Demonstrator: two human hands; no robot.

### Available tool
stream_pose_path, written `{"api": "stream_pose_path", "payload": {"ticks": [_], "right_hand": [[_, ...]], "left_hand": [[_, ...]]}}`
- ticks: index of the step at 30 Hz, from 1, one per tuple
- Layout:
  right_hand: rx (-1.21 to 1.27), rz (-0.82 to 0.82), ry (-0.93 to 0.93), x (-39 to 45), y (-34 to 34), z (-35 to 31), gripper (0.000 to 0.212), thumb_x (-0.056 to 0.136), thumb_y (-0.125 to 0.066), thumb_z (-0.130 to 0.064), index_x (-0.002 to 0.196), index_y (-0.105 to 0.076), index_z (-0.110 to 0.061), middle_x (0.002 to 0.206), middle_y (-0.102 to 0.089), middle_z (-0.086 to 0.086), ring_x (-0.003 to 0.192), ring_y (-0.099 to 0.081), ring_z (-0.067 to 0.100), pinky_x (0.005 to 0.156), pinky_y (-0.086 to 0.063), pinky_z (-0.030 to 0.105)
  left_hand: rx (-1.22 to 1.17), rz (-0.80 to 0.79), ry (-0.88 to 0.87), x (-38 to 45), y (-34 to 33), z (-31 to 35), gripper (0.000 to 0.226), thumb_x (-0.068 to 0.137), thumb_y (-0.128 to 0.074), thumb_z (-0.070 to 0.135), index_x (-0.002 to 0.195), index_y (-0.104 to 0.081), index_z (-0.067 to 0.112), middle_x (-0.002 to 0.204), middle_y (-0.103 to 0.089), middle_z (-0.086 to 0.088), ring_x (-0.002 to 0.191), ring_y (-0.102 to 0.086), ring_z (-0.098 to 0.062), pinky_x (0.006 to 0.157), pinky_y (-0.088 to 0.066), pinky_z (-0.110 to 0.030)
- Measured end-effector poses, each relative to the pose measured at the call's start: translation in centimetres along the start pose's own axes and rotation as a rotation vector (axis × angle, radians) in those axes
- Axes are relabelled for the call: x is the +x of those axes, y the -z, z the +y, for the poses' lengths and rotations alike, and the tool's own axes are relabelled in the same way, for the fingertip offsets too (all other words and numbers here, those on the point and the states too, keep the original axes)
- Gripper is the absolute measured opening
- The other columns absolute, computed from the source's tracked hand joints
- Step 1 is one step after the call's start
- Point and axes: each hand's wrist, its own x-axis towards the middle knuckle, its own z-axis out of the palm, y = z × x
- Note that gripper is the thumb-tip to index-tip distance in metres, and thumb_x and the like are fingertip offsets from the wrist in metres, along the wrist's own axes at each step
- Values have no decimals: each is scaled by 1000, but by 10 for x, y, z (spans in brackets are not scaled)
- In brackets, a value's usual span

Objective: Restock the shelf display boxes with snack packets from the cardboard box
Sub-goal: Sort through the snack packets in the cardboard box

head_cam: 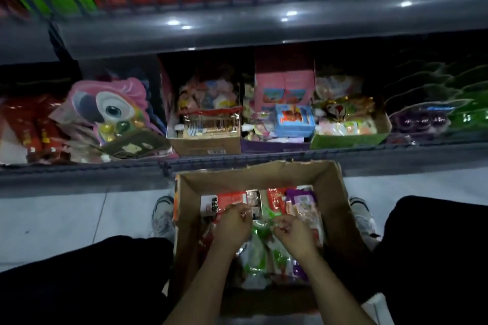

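An open cardboard box [327, 192] stands on the floor between my knees, filled with red, purple and green snack packets. Both hands are down inside it. My left hand [232, 224] pinches a small packet near a red-and-white packet [227, 200]. My right hand [295, 235] has its fingers curled on a green packet [268, 215]. On the low shelf ahead stand three display boxes: a brown one [206, 146], a purple one [274, 145] and a green one [346, 140], each holding sweets.
A pink parrot-shaped pack [111, 105] and red packets [31, 124] lie on the shelf's left; purple and green packs [422, 120] on its right. A wire rail [237, 159] fronts the shelf. An upper shelf [237, 26] overhangs. My shoes [163, 214] flank the cardboard box.
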Motion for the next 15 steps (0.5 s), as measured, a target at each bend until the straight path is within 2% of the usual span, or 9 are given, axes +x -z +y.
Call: {"api": "stream_pose_path", "payload": {"ticks": [2, 3, 5, 8, 10, 12, 15], "right_hand": [[3, -39, -61, 6, -15, 19, 30, 82, -67, -7, 76, -57, -35, 98, -71, 4, 92, -65, 19, 80, -49, 25], [2, -58, -87, 8, -21, 27, 28, 83, -67, -8, 74, -58, -33, 98, -71, 5, 93, -65, 19, 81, -50, 25], [10, -93, -145, 14, -33, 40, 12, 83, -67, -11, 87, -67, -22, 103, -70, 5, 97, -63, 19, 86, -50, 29], [5, -127, -201, 24, -50, 54, 23, 84, -66, -10, 107, -66, -5, 112, -67, 9, 104, -61, 22, 90, -46, 27], [1, -145, -230, 29, -60, 60, 24, 84, -66, -9, 107, -66, -3, 113, -66, 11, 104, -61, 23, 88, -44, 23], [6, -165, -255, 32, -69, 65, 27, 84, -66, -9, 110, -66, -2, 117, -65, 11, 105, -61, 22, 84, -42, 18], [43, -188, -284, 35, -79, 70, 34, 85, -66, -12, 117, -63, -4, 122, -62, 8, 109, -59, 19, 77, -35, 9]], "left_hand": [[52, -25, 38, 4, -8, -14, 26, 91, -51, 15, 112, -67, 17, 110, -68, -11, 96, -64, -27, 81, -50, -27], [52, -39, 50, 6, -11, -21, 28, 91, -51, 14, 114, -67, 16, 111, -68, -11, 97, -63, -26, 83, -50, -28], [56, -82, 128, 8, -18, -36, 29, 90, -53, 14, 117, -64, 15, 117, -65, -10, 105, -59, -25, 90, -47, -29], [149, -87, 289, 13, -32, -66, 35, 90, -53, 23, 123, -56, 13, 132, -51, -9, 126, -40, -26, 102, -30, -24], [173, -88, 326, 15, -37, -75, 45, 93, -49, 20, 136, -42, 8, 141, -41, -11, 132, -35, -27, 103, -26, -22], [221, -167, 314, 17, -44, -81, 52, 95, -49, 13, 143, -30, 4, 145, -34, -16, 134, -33, -30, 100, -30, -24], [315, -90, 316, 22, -53, -93, 59, 95, -50, 21, 146, -23, 8, 152, -21, -17, 140, -22, -29, 112, -21, -30]]}}
